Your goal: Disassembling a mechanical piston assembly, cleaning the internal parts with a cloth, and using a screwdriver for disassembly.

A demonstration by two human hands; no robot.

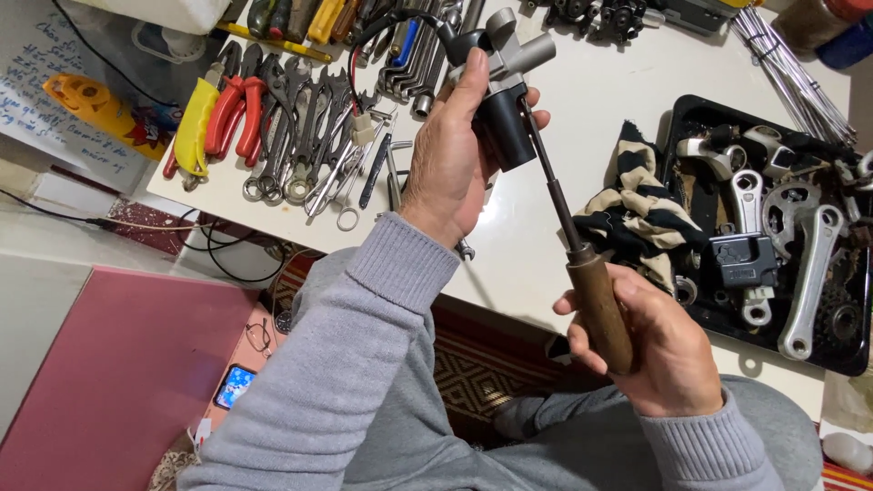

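Observation:
My left hand grips a bicycle part made of a black body and grey metal tubes, held up over the white table. A black cable runs off its top. My right hand holds a screwdriver by its brown wooden handle. The dark metal shaft slants up and left, and its tip goes into the black body of the part. Both arms wear grey sleeves.
Pliers with red and yellow handles and several wrenches lie at the table's left. A striped cloth sits beside a black tray of metal bike parts. Spokes lie at the far right. A phone rests on the floor.

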